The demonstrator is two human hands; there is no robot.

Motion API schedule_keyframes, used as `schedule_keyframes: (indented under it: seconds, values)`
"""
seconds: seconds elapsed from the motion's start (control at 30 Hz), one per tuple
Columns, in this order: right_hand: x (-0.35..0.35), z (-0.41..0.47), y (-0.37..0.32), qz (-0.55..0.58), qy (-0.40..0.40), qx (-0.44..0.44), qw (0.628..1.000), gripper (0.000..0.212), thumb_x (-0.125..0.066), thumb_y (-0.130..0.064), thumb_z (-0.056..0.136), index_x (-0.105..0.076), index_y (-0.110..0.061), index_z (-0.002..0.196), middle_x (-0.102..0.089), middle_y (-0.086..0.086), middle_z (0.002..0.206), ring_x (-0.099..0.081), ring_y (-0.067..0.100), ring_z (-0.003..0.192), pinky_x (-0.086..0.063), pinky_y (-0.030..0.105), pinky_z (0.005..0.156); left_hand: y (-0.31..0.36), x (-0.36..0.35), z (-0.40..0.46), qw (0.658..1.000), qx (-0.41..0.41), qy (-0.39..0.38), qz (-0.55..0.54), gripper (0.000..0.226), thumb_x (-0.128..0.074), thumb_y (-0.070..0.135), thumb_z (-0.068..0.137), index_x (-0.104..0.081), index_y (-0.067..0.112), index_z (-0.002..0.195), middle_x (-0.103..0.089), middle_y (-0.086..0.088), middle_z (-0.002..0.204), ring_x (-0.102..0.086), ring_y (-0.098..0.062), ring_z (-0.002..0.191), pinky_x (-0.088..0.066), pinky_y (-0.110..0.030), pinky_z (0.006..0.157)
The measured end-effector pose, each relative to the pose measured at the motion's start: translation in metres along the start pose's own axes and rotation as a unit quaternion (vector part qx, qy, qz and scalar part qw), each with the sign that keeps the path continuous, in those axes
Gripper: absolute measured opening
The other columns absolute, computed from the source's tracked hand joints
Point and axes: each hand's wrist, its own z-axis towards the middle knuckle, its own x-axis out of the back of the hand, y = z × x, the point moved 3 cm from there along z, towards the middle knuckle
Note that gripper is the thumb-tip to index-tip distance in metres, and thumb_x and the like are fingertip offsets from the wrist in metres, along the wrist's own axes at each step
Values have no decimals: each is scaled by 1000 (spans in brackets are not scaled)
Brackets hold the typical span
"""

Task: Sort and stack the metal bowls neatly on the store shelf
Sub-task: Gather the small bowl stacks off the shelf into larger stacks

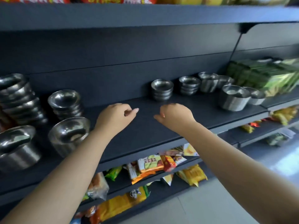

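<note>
While both hands, left hand (115, 116) and right hand (175, 115), hover loosely curled and grasping nothing, upright bowl stacks (162, 89) flank bare shelf (145, 131) at 9 and 2 o'clock.

Snack packets (150, 165) below; green packs (262, 75) right.

Both forearms are bare to the frame edge, each grip without gloves, rings or watch.

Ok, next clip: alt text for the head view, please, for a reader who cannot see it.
Two bare hands, left hand and right hand, reach empty over a dark store shelf. Stacks of metal bowls stand left and right along it, and snack packets fill the shelves below.
</note>
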Motion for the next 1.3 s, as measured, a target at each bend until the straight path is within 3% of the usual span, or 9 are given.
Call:
schedule_keyframes:
  seconds: [0.13,0.23,0.5,0.6,0.77,0.93,1.03,1.2,1.3]
  values:
    - [1,-38,68,0,-4,-55,998,40,-40,-45,97,-58,-10,105,-63,7,104,-58,27,98,-38,29,65,69,-43,14,998,-44,-32,-30,39,-49,40,92,-47,21,58,-45,9,60,-46,-19,66,-28,-27,55]
    - [8,-69,132,-3,-10,-98,995,43,-38,-47,97,-58,-10,106,-64,7,103,-58,27,97,-39,30,65,134,-86,23,994,-77,-71,-44,42,-47,40,93,-44,22,55,-45,7,59,-47,-20,65,-28,-27,55]
    - [19,-138,295,16,14,-192,981,40,-39,-46,97,-59,-11,101,-58,6,88,-57,26,88,-36,27,53,288,-191,31,986,-67,-117,-98,44,-45,43,93,-66,7,78,-59,-3,67,-54,-22,70,-35,-30,56]
    - [13,-150,337,32,7,-200,979,41,-41,-45,97,-61,-10,104,-63,7,96,-60,27,92,-44,30,62,319,-218,32,982,-36,-123,-136,44,-45,43,93,-66,8,77,-66,-7,76,-59,-23,76,-42,-32,63]
    - [-1,-146,386,66,-9,-208,976,42,-43,-46,95,-62,-9,102,-61,7,90,-60,28,91,-46,31,65,342,-247,43,973,39,-118,-193,38,-45,40,94,-66,14,75,-69,-4,83,-59,-18,80,-45,-32,72]
    - [-14,-120,422,141,-8,-206,968,45,-48,-45,94,-64,-3,98,-65,13,89,-61,29,87,-50,35,69,339,-280,67,961,107,-114,-228,37,-46,38,94,-65,14,75,-63,6,75,-59,-16,84,-45,-31,77]
    - [-21,-92,444,192,-2,-200,961,42,-51,-45,92,-61,-4,91,-58,10,83,-56,25,81,-43,32,66,332,-305,92,946,152,-113,-264,35,-47,40,93,-62,18,71,-62,8,74,-58,-16,83,-45,-32,82]
    - [-28,-27,479,156,-15,-176,972,49,-51,-45,92,-65,2,97,-68,18,93,-62,33,90,-50,35,72,324,-343,135,922,219,-105,-303,33,-48,43,92,-62,16,79,-64,1,86,-58,-18,87,-45,-29,76]
    - [-45,10,498,164,-21,-169,972,46,-55,-50,88,-56,-6,74,-62,12,79,-61,32,84,-40,32,57,318,-362,153,908,256,-95,-319,37,-49,46,90,-60,11,87,-60,-1,83,-56,-20,88,-45,-33,82]
